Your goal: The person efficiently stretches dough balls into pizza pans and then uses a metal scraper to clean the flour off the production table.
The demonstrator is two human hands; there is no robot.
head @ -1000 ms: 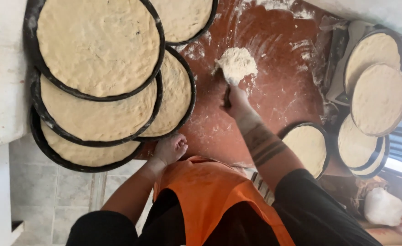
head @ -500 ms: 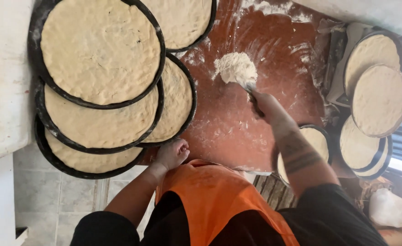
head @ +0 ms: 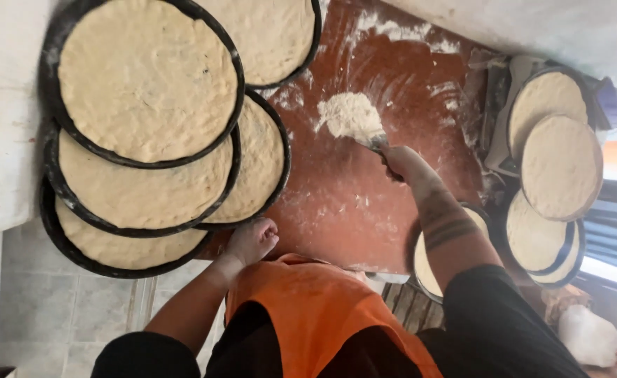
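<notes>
Stacked pans of dough (head: 147, 91) lie left of the board (head: 364, 210); a flour pile (head: 350, 115) sits on it; more dough rounds (head: 560, 168) lie right.

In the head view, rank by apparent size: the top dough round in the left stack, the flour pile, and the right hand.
1. Top dough round, by far the largest.
2. Flour pile and right hand look about alike; no ranking between them.

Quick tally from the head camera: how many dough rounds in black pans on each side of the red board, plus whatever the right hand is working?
Dough rounds in pans, left stack: 5
Dough rounds in pans, right side: 5, one partly hidden behind the right arm
Flour piles on the red board: 1
Scrapers in the right hand: 1
Total: 12
The left hand rests at the board's near edge.
</notes>
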